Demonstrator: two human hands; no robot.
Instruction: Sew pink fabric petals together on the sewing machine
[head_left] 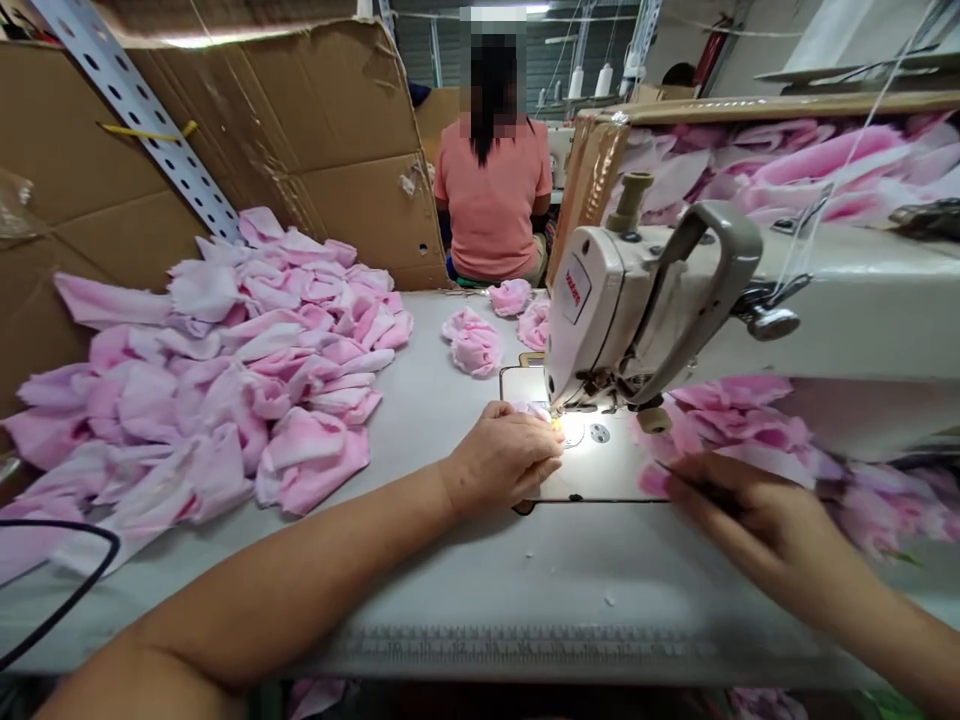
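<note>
The left hand (510,455) lies low and flat-backed beside the needle of a cream-white metal sewing machine (592,300), knuckles up, fingers bunched together and curled toward the lit spot. They are clamped on a small pale-pink cloth piece (531,409), mostly hidden beneath them, right at the needle, with a speck of yellow at the fingertips. The forearm behind it runs in a long slant from the lower left, bent at the elbow, over the smooth grey worktable (435,570).

Over on the other side, the right hand (750,505) reaches in from the lower right, back of the hand up, thumb and forefinger stretched forward and drawn close. Their tips meet a bright-pink cloth petal (654,478) by the machine's plate; it's a bit blurred from here, so I can't tell whether they pinch it or only touch it.

Just past that hand, a loose pile of pink cloth flowers (750,420) sits under the machine's arm. Three ruffled pink rosettes lie beyond the left hand, the nearest one (476,342) left of the machine head. A big heap of pink-and-white cloth strips (225,370) covers the table's left side.
</note>
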